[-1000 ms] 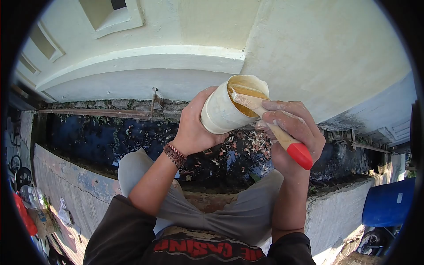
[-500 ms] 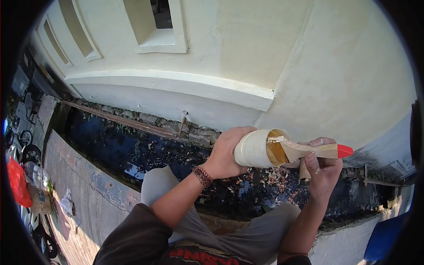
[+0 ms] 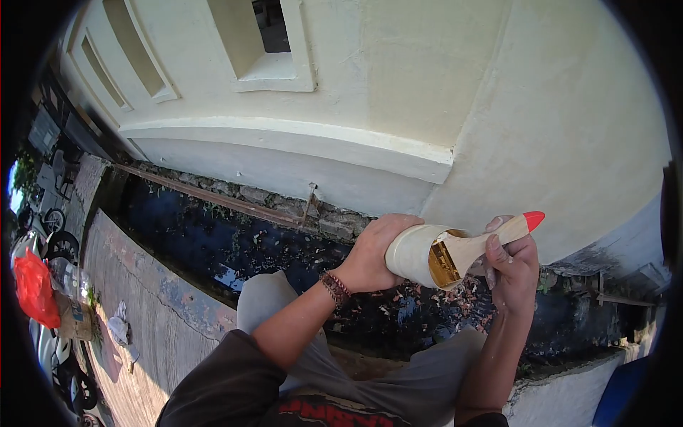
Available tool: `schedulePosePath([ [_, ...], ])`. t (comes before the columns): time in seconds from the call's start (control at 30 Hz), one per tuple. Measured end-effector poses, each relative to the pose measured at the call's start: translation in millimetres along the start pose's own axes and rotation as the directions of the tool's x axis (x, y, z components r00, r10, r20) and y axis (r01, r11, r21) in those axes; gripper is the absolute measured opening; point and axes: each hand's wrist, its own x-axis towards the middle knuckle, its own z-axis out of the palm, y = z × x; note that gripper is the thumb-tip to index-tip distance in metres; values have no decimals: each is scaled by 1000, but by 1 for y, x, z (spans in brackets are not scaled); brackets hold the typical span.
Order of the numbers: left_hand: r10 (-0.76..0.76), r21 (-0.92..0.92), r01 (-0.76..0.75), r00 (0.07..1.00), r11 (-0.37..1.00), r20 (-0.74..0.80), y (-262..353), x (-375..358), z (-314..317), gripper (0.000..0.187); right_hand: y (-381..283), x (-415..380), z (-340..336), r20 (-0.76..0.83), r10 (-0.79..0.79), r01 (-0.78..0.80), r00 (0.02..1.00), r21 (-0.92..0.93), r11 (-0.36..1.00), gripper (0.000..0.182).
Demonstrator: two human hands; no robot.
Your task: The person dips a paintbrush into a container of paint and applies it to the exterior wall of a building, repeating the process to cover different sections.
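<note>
A whitish paint container (image 3: 411,255) lies tilted with its mouth to the right, and my left hand (image 3: 376,250) is wrapped round its base end. My right hand (image 3: 514,267) grips the wooden handle of a paintbrush (image 3: 486,244), whose tip is red and points up to the right. The brush's metal band, shiny and gold-coloured, is at the container's mouth. Its bristles are hidden. Whitish specks show on the fingers of my right hand.
A cream wall (image 3: 420,71) with a ledge (image 3: 299,139) and window openings rises ahead. Below runs a ditch of dark water (image 3: 185,220) with floating leaves. On the left are a concrete walkway (image 3: 142,285), a red bag (image 3: 35,288), a rag (image 3: 119,324) and motorcycles.
The brush handle has swung so its red end points higher, and its metal band has turned at the mouth. The container and both hands sit slightly differently. The view has shifted a little.
</note>
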Motion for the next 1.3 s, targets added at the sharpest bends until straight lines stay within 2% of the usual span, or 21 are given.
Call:
schedulePosePath([
  [0.2, -21, 9, 21, 1000, 1000, -8, 1, -1, 2, 81, 1, 3, -1, 22, -21, 21, 1000, 6, 1000, 26],
  [0.27, -15, 34, 15, 1000, 999, 1, 0, -1, 2, 85, 0, 2, 0, -29, -88, 86, 996, -74, 994, 26],
  [0.33, -45, 12, 45, 999, 999, -3, 2, 1, 0, 90, -2, 0, 2, -37, -144, 142, 989, -70, 987, 25],
  [0.4, -80, -21, 80, 997, 997, 4, 4, 3, -3, 92, -1, -2, 1, -3, -284, 281, 959, -138, 950, 27],
  [0.47, -92, -30, 91, 996, 995, -19, 3, 4, -1, 92, 2, -7, 4, -49, -255, 246, 966, -131, 960, 28],
  [0.5, -94, -40, 94, 996, 995, -9, 4, 4, -1, 92, 8, -5, 4, 75, -461, 463, 884, -264, 846, 28],
  [0.53, -116, -52, 116, 993, 992, 1, 5, 5, -1, 91, 12, -4, 4, 226, -613, 650, 757, -361, 669, 27],
  [0.57, -140, -67, 141, 990, 988, 14, 5, 5, -2, 91, 11, -4, 9, 257, -673, 717, 693, -342, 607, 30],
  [0.6, -138, -81, 139, 990, 987, 15, 4, 6, -1, 93, 10, -5, 9, 248, -659, 699, 710, -362, 617, 30],
  [0.67, -176, -151, 181, 983, 972, 49, 9, 8, -1, 88, 9, -5, 8, 353, -711, 773, 608, -468, 428, 34],
  [0.73, -199, -182, 205, 979, 962, 53, 10, 8, 3, 88, 5, -7, 13, 361, -678, 740, 640, -528, 417, 36],
  [0.8, -219, -202, 225, 974, 953, 54, 10, 9, 2, 88, 11, -4, 16, 359, -743, 786, 565, -509, 351, 34],
  [0.93, -234, -196, 239, 971, 951, 51, 8, 10, -1, 89, 15, 0, 17, 362, -742, 785, 564, -514, 346, 35],
  [1.0, -238, -195, 245, 970, 950, 57, 7, 10, -3, 90, 18, 3, 18, 370, -764, 805, 528, -504, 312, 36],
  [1.07, -271, -134, 283, 957, 950, 101, 7, 10, -7, 100, 18, 5, 15, 352, -759, 797, 548, -497, 344, 37],
  [1.13, -254, -128, 264, 963, 956, 87, 4, 8, -8, 100, 17, 8, 11, 353, -717, 770, 600, -497, 400, 41],
  [1.2, -243, -49, 247, 967, 968, 70, 4, 9, -12, 99, 19, 7, 6, 325, -734, 779, 596, -456, 431, 41],
  [1.27, -245, -44, 248, 967, 968, 75, 3, 10, -13, 97, 22, 4, 0, 126, -635, 643, 762, -269, 718, 37],
  [1.3, -195, 1, 196, 979, 981, 57, 2, 10, -13, 96, 13, -3, 2, 72, -536, 538, 841, -210, 816, 34],
])
